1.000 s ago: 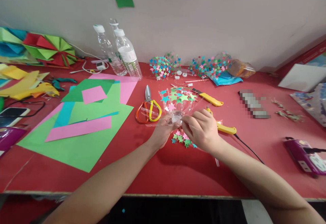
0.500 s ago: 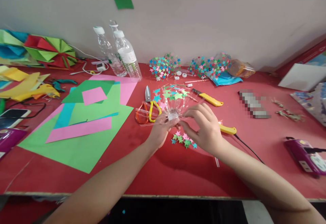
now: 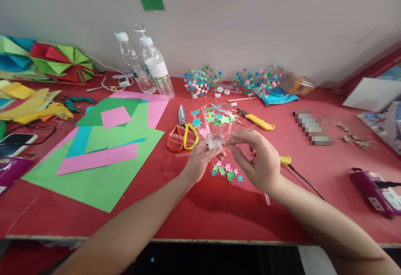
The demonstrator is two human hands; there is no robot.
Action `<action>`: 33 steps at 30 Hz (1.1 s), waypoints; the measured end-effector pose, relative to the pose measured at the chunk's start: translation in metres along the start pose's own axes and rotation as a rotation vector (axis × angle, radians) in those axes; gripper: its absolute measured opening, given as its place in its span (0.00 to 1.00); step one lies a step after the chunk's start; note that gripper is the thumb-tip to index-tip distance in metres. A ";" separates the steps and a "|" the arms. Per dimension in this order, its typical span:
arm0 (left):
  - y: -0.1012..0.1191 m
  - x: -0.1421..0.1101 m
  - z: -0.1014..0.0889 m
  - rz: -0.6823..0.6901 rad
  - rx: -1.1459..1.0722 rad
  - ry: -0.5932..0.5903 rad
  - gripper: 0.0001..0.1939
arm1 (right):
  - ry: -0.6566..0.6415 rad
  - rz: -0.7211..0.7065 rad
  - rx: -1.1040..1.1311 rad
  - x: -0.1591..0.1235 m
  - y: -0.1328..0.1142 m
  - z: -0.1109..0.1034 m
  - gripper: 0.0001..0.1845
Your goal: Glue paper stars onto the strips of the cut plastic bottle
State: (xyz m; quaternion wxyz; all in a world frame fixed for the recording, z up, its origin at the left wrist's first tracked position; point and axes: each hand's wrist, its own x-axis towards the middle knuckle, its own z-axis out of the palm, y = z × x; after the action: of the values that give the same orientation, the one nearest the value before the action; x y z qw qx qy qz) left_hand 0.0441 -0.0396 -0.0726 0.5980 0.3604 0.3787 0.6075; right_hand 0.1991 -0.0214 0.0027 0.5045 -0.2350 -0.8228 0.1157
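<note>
My left hand (image 3: 198, 162) is closed around the base of a clear plastic bottle piece (image 3: 214, 142) cut into thin strips that fan outward. Blue, green and pink paper stars (image 3: 224, 119) dot the strips on its far side. At its right, the fingertips of my right hand (image 3: 255, 158) pinch together on what looks like one clear strip, hard to see against the table. Loose small paper stars (image 3: 230, 174) lie just below, between both hands. Partly hidden behind my right hand is a yellow-handled tool (image 3: 285, 160) with a black cord.
Scissors (image 3: 182, 131) with red and yellow handles lie left of the bottle piece, a yellow cutter knife (image 3: 260, 122) beyond it. Coloured paper sheets (image 3: 125, 179) cover the left. Plastic bottles (image 3: 156, 68) and star-covered decorations (image 3: 197, 82) stand along the wall. A purple power strip (image 3: 376, 193) sits right.
My right hand has pulled back to the right from the bottle piece; its fingers parted, then came together again. The bottle piece shifted left and slightly back in my left hand.
</note>
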 end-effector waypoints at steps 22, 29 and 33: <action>0.009 -0.003 0.008 -0.027 0.017 0.031 0.10 | -0.062 -0.078 0.072 0.009 -0.006 -0.009 0.09; 0.007 -0.002 0.006 -0.023 0.019 0.029 0.10 | -0.097 -0.110 0.034 0.010 -0.004 -0.009 0.09; 0.007 0.000 0.005 0.014 0.002 0.051 0.11 | -0.112 -0.040 0.003 0.011 -0.002 -0.009 0.08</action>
State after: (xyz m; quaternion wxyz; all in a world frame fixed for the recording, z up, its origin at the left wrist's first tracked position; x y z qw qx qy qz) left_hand 0.0458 -0.0396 -0.0642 0.5834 0.3481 0.3920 0.6203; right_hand 0.2025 -0.0180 0.0162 0.4604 -0.2108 -0.8540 0.1195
